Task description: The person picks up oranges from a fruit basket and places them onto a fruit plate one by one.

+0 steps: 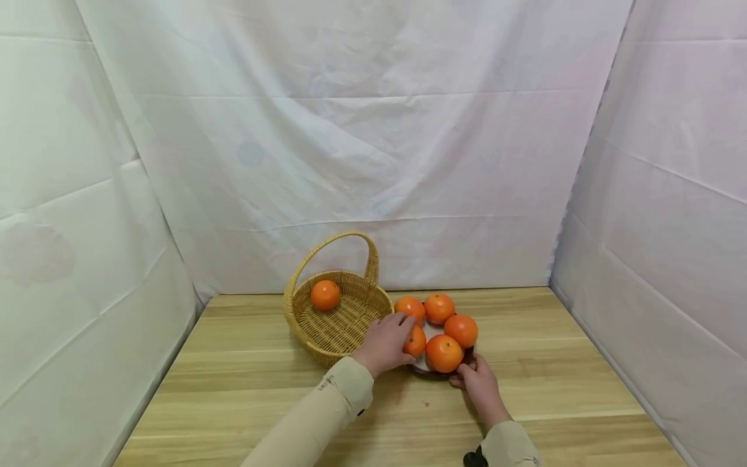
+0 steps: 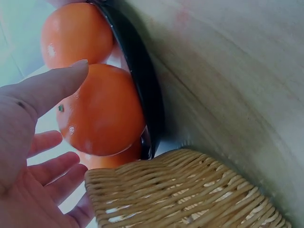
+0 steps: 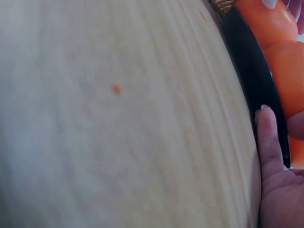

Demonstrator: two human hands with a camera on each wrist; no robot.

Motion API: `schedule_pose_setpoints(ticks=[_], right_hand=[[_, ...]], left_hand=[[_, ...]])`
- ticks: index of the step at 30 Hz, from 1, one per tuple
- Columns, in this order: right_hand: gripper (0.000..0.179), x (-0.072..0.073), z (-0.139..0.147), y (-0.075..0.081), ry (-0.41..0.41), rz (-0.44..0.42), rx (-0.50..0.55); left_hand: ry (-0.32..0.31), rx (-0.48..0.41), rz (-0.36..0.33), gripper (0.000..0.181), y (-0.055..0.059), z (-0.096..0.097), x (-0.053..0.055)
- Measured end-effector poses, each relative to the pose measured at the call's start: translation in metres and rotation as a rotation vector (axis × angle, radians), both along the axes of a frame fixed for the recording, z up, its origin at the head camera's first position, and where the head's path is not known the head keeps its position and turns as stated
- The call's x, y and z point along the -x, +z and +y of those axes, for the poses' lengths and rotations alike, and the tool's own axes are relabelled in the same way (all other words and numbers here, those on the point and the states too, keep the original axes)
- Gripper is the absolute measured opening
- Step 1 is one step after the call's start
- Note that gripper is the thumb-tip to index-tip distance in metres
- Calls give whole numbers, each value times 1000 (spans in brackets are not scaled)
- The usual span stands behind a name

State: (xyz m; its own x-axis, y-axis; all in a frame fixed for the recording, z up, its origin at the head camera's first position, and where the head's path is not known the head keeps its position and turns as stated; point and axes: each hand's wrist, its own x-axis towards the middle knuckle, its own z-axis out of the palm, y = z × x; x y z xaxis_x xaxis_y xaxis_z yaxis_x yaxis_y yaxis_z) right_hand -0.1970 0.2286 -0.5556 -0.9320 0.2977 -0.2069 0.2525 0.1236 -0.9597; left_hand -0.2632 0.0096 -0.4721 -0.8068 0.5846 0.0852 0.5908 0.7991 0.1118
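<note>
My left hand (image 1: 385,342) reaches over the basket's near right rim to an orange (image 1: 415,341) on the left of a dark-rimmed plate (image 1: 433,374). In the left wrist view its thumb (image 2: 59,85) overlaps the fruit, and the other fingers are spread loosely beside it. My right hand (image 1: 481,388) holds the plate at its near right edge. One finger (image 3: 269,137) lies along the plate's black outer wall, with the thumb above the rim. Several more oranges (image 1: 444,353) ring the plate's pale middle.
A woven basket (image 1: 309,337) with a tall arched handle (image 1: 332,239) stands directly left of the plate, one orange (image 1: 325,295) inside it. Beneath everything is a wood-grain table (image 1: 233,389). White cloth (image 1: 362,155) hangs behind and on both sides.
</note>
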Motion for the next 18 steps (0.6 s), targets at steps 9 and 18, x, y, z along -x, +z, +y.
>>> schedule_pose_setpoints(ticks=[9,18], right_hand=[[61,1,2,-3,-3,2,15],[56,1,3,-5,22,14,3]], left_hand=[[-9,-47,-17,84,11,-9,2],[-12,-67,-45,84,24,-26,6]])
